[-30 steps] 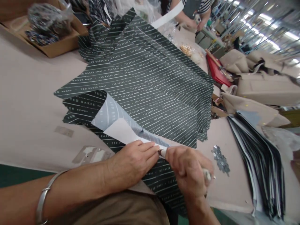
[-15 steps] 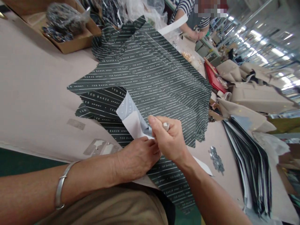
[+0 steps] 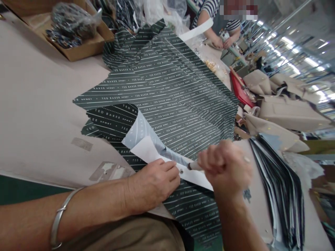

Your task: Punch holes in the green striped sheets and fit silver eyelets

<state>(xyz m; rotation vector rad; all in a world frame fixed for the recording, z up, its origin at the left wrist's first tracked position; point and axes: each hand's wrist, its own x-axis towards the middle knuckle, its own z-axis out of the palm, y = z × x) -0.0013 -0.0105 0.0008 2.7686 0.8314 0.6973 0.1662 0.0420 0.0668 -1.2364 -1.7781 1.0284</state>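
Dark green printed fabric (image 3: 167, 90) with white lettering lies spread over the table. One flap is folded back, showing its pale blue underside (image 3: 141, 130) and a white strip (image 3: 143, 150). My left hand (image 3: 157, 183) is closed on the strip's near edge, fingertips pressed together over it. A small round metal fastener (image 3: 181, 171) sits on the strip just right of those fingertips. Blurred by motion, my right hand (image 3: 227, 167) is closed in a fist around a slim pale hand tool (image 3: 195, 165), whose dark tip points left toward the fastener. The tool's exact kind is unclear.
A cardboard box (image 3: 86, 50) with plastic-wrapped hardware stands at the upper left. Folded dark panels (image 3: 280, 188) are stacked at the right, near small metal pieces (image 3: 246, 194). Beige bags (image 3: 293, 108) lie beyond. Across the table is a person in a striped sleeve (image 3: 206, 10).
My right hand has moved right, away from my left hand, with the tool, uncovering the metal fastener and more white strip. My left hand stays on the strip. The other person's hands have shifted slightly.
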